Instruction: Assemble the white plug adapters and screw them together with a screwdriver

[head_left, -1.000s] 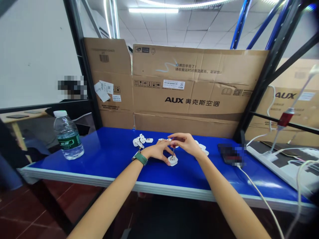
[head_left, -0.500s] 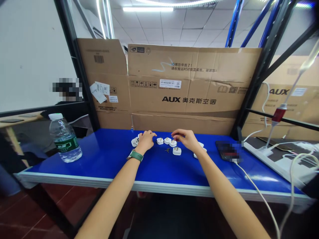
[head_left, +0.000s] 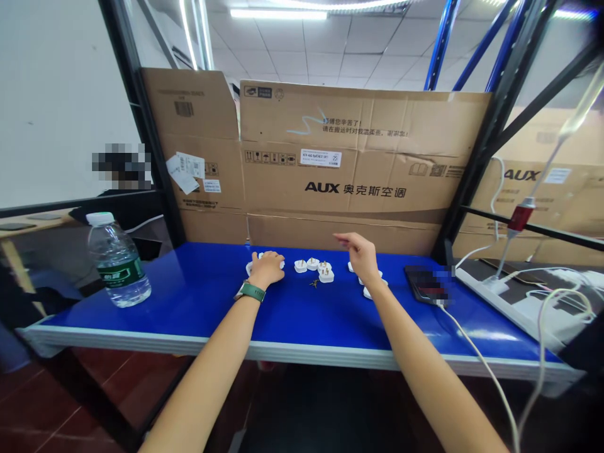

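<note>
My left hand (head_left: 267,269), with a watch on a green strap (head_left: 252,291) at its wrist, is low over a group of white plugs (head_left: 249,268) on the left. Its fingers close around a white plug (head_left: 282,265), mostly hidden. My right hand (head_left: 362,257) hovers above more white plugs (head_left: 372,292) on the right; its index finger stretches left and nothing shows in it. Between the hands several plugs, among them a front one (head_left: 325,276) and a left one (head_left: 301,267), lie prongs up. Small dark metal pieces (head_left: 314,284) lie in front of them.
A water bottle (head_left: 119,261) stands at the left of the blue table (head_left: 302,321). To the right lie a phone (head_left: 425,286) with a white cable and a white power strip (head_left: 509,308). Cardboard (head_left: 349,157) walls off the back. A person sits beyond the left post.
My right hand has lifted and moved right, away from the middle plugs. The front plug now sits closer to the others. My left hand has settled lower, its fingers drawn in.
</note>
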Tool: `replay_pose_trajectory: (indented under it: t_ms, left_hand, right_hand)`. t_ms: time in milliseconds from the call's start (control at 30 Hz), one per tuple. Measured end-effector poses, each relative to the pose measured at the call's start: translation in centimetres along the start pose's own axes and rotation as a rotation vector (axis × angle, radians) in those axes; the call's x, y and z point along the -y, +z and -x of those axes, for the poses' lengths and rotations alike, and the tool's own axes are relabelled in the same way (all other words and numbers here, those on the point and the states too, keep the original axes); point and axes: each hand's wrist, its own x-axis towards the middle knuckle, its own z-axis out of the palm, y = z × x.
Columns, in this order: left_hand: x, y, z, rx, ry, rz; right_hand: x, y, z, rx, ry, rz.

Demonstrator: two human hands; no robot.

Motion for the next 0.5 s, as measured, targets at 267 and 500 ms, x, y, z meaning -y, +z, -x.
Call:
replay_pose_trajectory:
  t_ms: [267,500]
  left_hand:
    - [0.8,0.6,-0.6,0.000,0.046,0.001]
    - [1.8,1.0,-1.5,0.011,0.031,0.076]
  right_hand:
    - [-2.2,-2.4,0.0,0.432,0.442,0.888]
    - [-4.4,-1.3,0.3,0.660,0.648,0.925]
